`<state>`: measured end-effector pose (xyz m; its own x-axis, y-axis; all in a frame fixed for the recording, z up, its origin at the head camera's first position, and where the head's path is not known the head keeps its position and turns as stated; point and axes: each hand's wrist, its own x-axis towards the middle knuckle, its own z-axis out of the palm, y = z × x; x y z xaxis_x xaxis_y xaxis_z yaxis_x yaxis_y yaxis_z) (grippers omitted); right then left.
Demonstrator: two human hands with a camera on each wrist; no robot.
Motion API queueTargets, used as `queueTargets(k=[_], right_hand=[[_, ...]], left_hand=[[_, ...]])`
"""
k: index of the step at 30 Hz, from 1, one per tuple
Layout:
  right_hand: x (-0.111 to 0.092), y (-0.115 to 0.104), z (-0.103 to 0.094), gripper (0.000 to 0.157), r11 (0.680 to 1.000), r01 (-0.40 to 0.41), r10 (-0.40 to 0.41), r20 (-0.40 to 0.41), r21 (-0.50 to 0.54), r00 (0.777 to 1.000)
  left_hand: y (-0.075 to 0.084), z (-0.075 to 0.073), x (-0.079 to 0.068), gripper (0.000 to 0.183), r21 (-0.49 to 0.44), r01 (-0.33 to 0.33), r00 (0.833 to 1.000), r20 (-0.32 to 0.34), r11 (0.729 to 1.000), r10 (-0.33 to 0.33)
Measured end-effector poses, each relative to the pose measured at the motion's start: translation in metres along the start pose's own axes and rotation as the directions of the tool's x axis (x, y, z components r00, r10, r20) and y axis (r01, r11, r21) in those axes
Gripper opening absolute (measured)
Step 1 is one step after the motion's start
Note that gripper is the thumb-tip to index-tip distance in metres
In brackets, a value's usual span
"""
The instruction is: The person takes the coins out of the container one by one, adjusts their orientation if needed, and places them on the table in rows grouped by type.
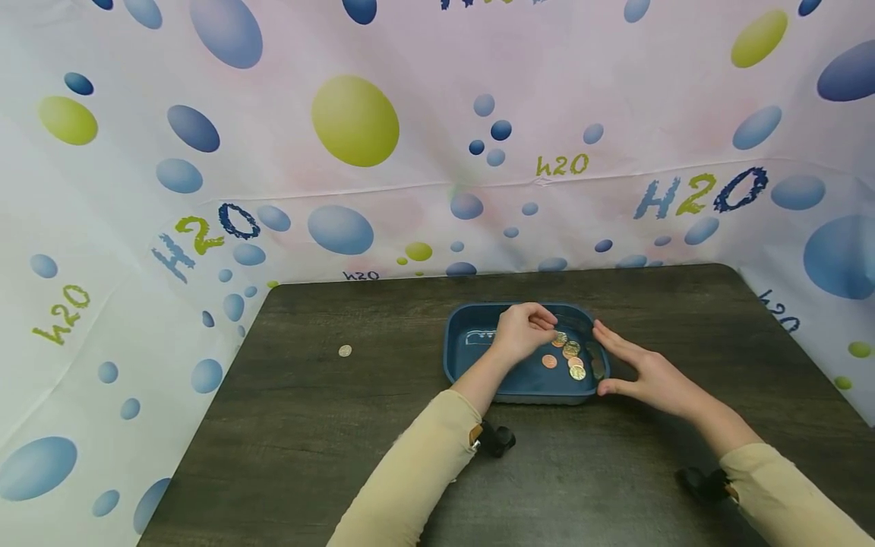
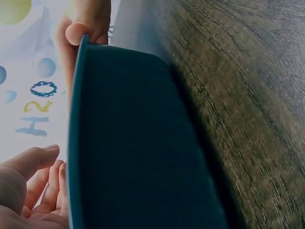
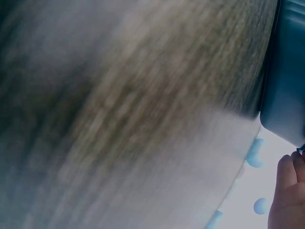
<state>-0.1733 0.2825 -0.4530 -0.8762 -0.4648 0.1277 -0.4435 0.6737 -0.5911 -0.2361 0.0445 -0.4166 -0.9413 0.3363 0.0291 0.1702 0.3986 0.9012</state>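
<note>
A blue rectangular tray (image 1: pixel 468 357) lies on the dark tabletop, with several gold and copper coins (image 1: pixel 571 349) loose on the right part of its floor. My left hand (image 1: pixel 525 330) is above the tray, fingertips close to the rearmost coins. From the left wrist, its thumb (image 2: pixel 40 157) stands apart from the loosely bent fingers, and nothing shows between them. At the tray's right end, my right hand (image 1: pixel 639 372) is spread, straight fingers at the back corner and thumb at the front corner. In the right wrist view, only its fingers (image 3: pixel 289 179) show beside the tray.
One silvery coin (image 1: pixel 345 350) lies by itself on the table (image 1: pixel 307 425), left of the tray. Behind the table hangs a pale curtain (image 1: pixel 424 175) with blue and green spots. A dark wrist camera (image 1: pixel 495 439) sits by the left sleeve.
</note>
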Motion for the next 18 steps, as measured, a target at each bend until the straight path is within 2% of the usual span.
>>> queueTargets(k=[10,18], right_hand=[[0.001,0.0,0.001,0.09,1.0,-0.001,0.001,0.003,0.009,1.0],[0.001,0.0,0.001,0.09,1.0,-0.003,0.003,0.002,0.013,1.0]], left_hand=[[-0.009,0.011,0.008,0.009,0.111,0.101,0.994,0.023,0.989,-0.104],[-0.018,0.017,0.011,0.009,0.086,0.164,0.985,0.039,0.983,-0.168]])
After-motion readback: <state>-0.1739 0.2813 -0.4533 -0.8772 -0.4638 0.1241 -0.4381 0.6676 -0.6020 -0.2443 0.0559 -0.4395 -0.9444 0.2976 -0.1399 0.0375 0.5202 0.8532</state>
